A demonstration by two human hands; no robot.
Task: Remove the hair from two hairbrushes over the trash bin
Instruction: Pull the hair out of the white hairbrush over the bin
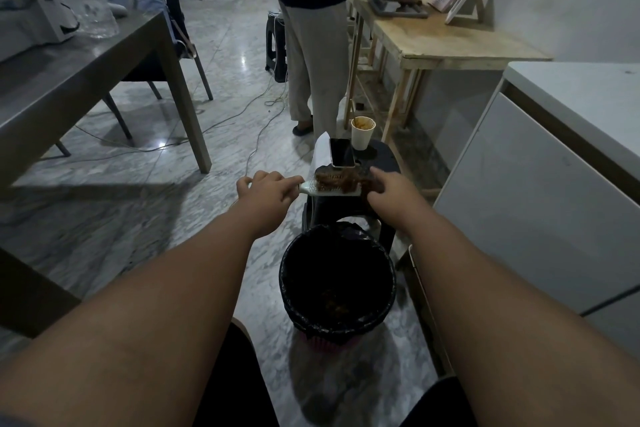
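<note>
The marble floor (104, 218) spread under everything. A big grey surface (69, 80) stood on the left, and a wooden surface (450, 45) stood far back on the right by the wall. Another person (311, 28) stood at that wooden one, with both hands on a dark tray.

Close to the camera sat a round trash bin (337, 282) with a black bag inside it. Some brown fluff lay at the bottom. Just behind the bin was a black stool (381, 156). On the stool were a paper cup (362, 133) and a phone (341, 152), side by side.

Two bare arms reached out above the bin. The left hand (268, 188) was closed around the handle of a white hairbrush (332, 188) and held it lying sideways. The brush was in the air, above the far edge of the bin and in front of the stool. A thick clump of brown hair (343, 178) sat on its bristles. The right hand (388, 188) was at the other end of the brush, with its fingers curled down on the hair. I could not tell if they were pinching it.
</note>
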